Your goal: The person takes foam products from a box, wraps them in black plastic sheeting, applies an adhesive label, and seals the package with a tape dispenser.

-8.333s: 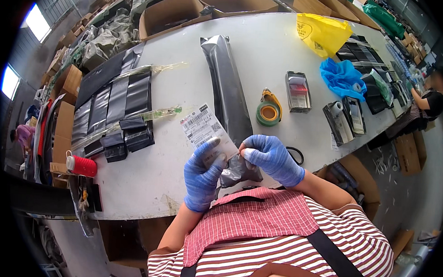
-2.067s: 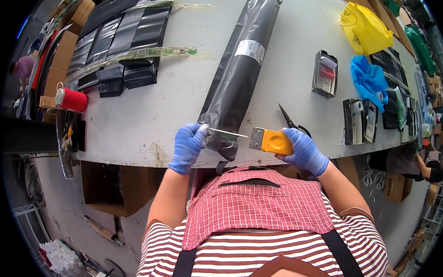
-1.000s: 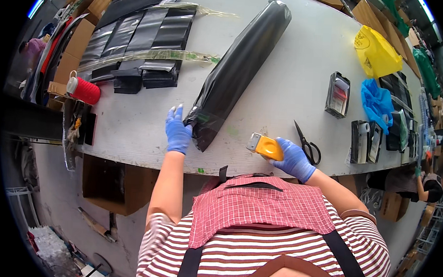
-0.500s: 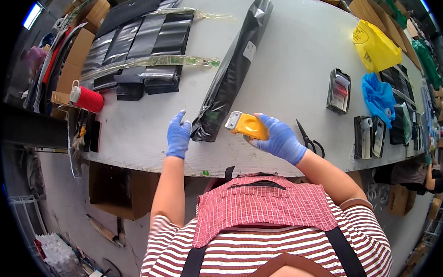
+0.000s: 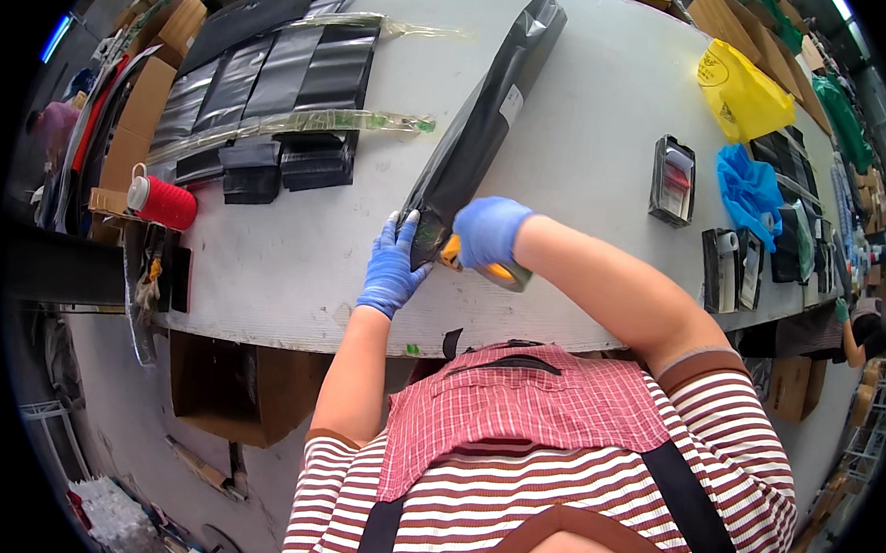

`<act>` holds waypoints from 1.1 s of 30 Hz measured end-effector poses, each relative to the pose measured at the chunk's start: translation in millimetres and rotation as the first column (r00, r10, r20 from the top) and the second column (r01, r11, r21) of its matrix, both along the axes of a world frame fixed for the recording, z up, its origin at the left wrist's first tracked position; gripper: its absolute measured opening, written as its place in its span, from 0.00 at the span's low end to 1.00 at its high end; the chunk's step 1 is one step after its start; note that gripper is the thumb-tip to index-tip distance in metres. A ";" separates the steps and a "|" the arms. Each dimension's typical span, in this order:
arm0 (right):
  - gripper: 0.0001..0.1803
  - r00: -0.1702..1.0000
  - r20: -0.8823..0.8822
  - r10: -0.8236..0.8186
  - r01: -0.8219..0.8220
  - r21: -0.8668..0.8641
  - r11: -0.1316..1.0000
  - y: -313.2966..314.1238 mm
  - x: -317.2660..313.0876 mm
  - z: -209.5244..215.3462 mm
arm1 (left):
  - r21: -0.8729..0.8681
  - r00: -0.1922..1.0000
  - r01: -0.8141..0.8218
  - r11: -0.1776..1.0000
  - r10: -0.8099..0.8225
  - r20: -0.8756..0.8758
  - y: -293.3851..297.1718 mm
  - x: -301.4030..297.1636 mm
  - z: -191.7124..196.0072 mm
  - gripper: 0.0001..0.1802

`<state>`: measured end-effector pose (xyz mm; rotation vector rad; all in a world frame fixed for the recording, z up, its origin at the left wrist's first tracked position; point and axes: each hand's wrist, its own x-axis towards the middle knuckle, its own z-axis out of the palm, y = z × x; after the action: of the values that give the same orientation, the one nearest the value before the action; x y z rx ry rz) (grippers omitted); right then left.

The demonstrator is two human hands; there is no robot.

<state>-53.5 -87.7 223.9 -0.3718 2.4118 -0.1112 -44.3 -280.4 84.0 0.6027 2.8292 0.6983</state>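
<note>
A long black plastic-wrapped package [image 5: 486, 119] with a white label lies slantwise on the white table [image 5: 592, 104]. Around its near end my gloved left hand [image 5: 391, 274] has its fingers and thumb, gripping the plastic. My gloved right hand [image 5: 490, 231] is closed on a yellow tape dispenser [image 5: 503, 272]. The dispenser's front touches or nearly touches the package's near end, close to my left thumb; the hand covers much of it.
Flat black packages [image 5: 263, 87] lie taped at the left. A red cup-like container [image 5: 166, 205] with a white lid stands near the left edge. Toward the right are an open black box [image 5: 672, 180], a yellow bag [image 5: 743, 92] and a blue bag [image 5: 748, 187]. Another person [image 5: 851, 333] is at the far right.
My left hand has moved right onto the package's near end. My right hand has brought the tape dispenser left and turned it there. My right forearm now covers the black scissors' spot.
</note>
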 end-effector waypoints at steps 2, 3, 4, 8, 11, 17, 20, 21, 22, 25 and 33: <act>0.19 0.995 0.094 0.046 -0.049 0.030 0.998 -6.3 -27.8 -7.0 | 0.030 0.999 0.004 1.000 -0.005 0.043 -2.8 -5.7 1.7 0.53; 0.20 0.991 0.115 0.069 -0.071 0.014 0.997 -5.4 -35.9 -9.1 | 0.029 0.999 0.006 1.000 -0.007 0.037 -3.8 -8.2 1.1 0.53; 0.23 0.986 0.169 -0.001 0.002 -0.010 1.000 0.8 -43.2 -9.6 | 0.035 0.999 0.025 0.999 -0.026 0.027 -3.2 -10.9 0.4 0.52; 0.24 0.967 0.233 -0.103 0.117 -0.047 0.992 16.2 -51.2 -12.1 | 0.088 0.997 0.081 0.993 -0.081 0.002 -3.1 -19.8 -3.7 0.53; 0.22 0.872 0.357 0.334 -0.411 0.167 0.896 4.8 -34.7 -10.1 | 0.342 0.988 0.086 0.936 -0.123 0.089 -28.6 -40.9 -21.1 0.55; 0.21 0.828 0.435 -0.354 0.518 -0.350 0.780 162.7 50.5 -41.4 | 0.036 0.976 0.125 0.991 -0.130 0.174 -17.7 -67.7 6.7 0.55; 0.23 0.625 0.589 -0.512 0.777 -0.530 0.340 221.1 93.5 -59.1 | 0.103 0.983 -0.120 0.987 0.103 0.154 2.4 -68.7 -0.3 0.59; 0.24 0.492 0.581 -0.649 0.816 -0.567 0.111 235.8 104.4 -66.5 | 0.109 0.985 -0.102 0.989 0.085 0.150 16.6 -64.1 1.3 0.59; 0.24 0.327 0.580 -0.746 0.790 -0.600 -0.121 250.8 115.5 -74.0 | -0.013 0.975 -0.156 0.988 0.156 0.159 27.3 -53.3 2.4 0.59; 0.24 0.093 0.642 -0.761 0.627 -0.631 -0.456 314.9 132.2 -141.8 | -0.141 0.976 -0.151 0.979 0.170 0.139 41.3 -55.3 24.7 0.61; 0.25 0.455 -0.379 -0.806 0.456 -0.678 0.577 237.7 145.8 -88.9 | 0.484 0.277 -0.586 0.649 -0.401 0.873 123.3 23.8 2.4 0.30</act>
<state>92.3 150.0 134.9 0.4747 3.0904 -1.1693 -20.5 -157.2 86.5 -0.0755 1.2338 1.6224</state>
